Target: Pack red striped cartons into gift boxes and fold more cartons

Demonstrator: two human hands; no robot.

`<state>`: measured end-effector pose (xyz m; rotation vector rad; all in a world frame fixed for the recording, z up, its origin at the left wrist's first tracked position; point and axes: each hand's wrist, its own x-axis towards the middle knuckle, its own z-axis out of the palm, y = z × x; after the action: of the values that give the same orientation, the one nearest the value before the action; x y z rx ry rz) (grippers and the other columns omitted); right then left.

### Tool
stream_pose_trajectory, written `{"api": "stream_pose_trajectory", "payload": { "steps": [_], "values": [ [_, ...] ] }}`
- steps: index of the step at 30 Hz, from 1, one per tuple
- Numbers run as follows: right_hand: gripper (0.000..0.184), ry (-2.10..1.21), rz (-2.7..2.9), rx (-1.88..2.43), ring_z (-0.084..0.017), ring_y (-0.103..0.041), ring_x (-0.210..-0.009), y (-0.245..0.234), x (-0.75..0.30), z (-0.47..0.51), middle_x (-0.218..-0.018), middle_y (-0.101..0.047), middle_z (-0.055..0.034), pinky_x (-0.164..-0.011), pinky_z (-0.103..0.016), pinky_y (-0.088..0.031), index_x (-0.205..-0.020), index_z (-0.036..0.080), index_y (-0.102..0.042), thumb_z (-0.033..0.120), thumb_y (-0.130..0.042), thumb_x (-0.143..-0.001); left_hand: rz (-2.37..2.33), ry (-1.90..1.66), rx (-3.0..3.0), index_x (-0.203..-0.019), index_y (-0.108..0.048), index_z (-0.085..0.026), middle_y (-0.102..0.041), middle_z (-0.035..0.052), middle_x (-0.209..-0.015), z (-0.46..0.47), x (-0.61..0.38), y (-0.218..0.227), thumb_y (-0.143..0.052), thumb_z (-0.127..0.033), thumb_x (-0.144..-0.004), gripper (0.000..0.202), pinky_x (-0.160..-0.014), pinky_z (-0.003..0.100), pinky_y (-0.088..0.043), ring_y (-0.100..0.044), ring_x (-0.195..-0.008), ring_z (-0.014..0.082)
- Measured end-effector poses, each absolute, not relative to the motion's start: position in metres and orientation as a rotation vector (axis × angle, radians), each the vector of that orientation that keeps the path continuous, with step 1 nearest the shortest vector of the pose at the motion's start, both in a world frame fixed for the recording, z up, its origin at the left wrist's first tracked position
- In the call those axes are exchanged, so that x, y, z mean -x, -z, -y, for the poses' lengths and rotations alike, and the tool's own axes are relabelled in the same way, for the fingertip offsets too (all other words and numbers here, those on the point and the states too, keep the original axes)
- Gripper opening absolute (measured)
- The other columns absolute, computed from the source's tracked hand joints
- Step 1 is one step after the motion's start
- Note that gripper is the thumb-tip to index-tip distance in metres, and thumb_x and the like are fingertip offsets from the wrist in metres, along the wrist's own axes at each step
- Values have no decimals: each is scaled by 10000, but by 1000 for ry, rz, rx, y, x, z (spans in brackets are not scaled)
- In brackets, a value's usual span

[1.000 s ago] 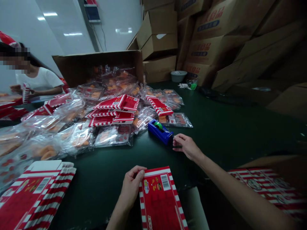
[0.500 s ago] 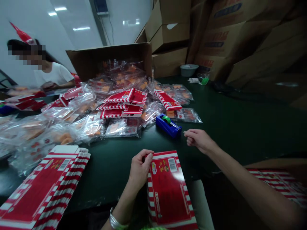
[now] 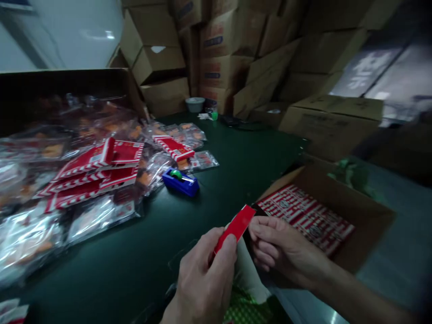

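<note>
My left hand (image 3: 205,279) is closed round a red and white striped carton (image 3: 235,226), seen edge-on and tilted up to the right. My right hand (image 3: 285,249) touches the carton's upper end with curled fingers. Both hands are over the near edge of the dark green table (image 3: 232,180). A blue tape dispenser (image 3: 180,181) with a green roll sits on the table beyond them.
Clear snack packs (image 3: 97,216) and red striped cartons (image 3: 94,164) cover the table's left side. An open cardboard box (image 3: 354,211) with striped cartons in it stands at my right. Stacked brown boxes (image 3: 236,54) line the back. A small grey bowl (image 3: 195,104) sits far back.
The view swung to the right. My right hand left the tape dispenser and came to the carton. My left hand lifted the carton and turned it edge-on.
</note>
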<state>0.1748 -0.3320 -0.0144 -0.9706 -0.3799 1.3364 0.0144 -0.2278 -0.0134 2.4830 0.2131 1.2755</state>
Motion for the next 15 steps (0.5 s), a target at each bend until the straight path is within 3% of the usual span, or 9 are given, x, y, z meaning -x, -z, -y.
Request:
{"api": "stream_pose_trajectory", "payload": {
  "steps": [3,5,8,10,13,15],
  "values": [
    [326,-1349,326,1039,-61,-421,-374,23,-176,342,-410,-437,71,-423,-184,-413,-669,145,-557,399,-742,-755,-174,-1228,-2501,-1152,-596,-263,-679,76,-1038,238,-23,22,-524,-91,-862,345,-767,223,-564,-667,-918,179],
    [342,-1407,287,1100,-71,-464,-369,29,-178,348,-438,-496,52,-411,-185,-429,-680,143,-557,431,-727,-753,-135,-1188,-2520,-1148,-599,-218,-673,107,-1060,243,-25,29,-524,-84,-863,324,-809,248,-558,-664,-940,192],
    [367,-1497,261,1182,-97,-547,-387,35,-178,355,-568,-614,3,-391,-194,-460,-780,141,-587,489,-700,-748,-97,-1141,-2547,-1105,-608,-165,-672,135,-1024,247,-25,37,-487,-78,-874,274,-797,268,-562,-668,-911,199],
    [487,-1572,288,1230,-118,-587,-414,39,-173,356,-642,-651,-31,-387,-203,-473,-864,140,-602,603,-667,-726,-123,-1125,-2546,-1102,-608,-176,-669,129,-1027,248,-22,39,-496,-86,-870,273,-784,266,-567,-666,-915,200],
    [741,-1614,424,1322,-142,-600,-433,53,-161,352,-647,-640,-66,-399,-230,-472,-847,123,-618,827,-427,-717,-189,-1146,-2418,-1105,-611,-207,-654,106,-1074,247,-16,34,-522,-76,-854,297,-799,248,-558,-657,-949,188],
    [759,-1447,681,1526,-146,-598,-465,68,-160,346,-639,-627,-63,-445,-248,-477,-782,129,-631,828,-339,-740,-212,-1144,-2266,-1068,-623,-210,-652,88,-1065,245,-12,28,-526,-56,-848,286,-789,231,-548,-654,-928,166]
  ]
}}
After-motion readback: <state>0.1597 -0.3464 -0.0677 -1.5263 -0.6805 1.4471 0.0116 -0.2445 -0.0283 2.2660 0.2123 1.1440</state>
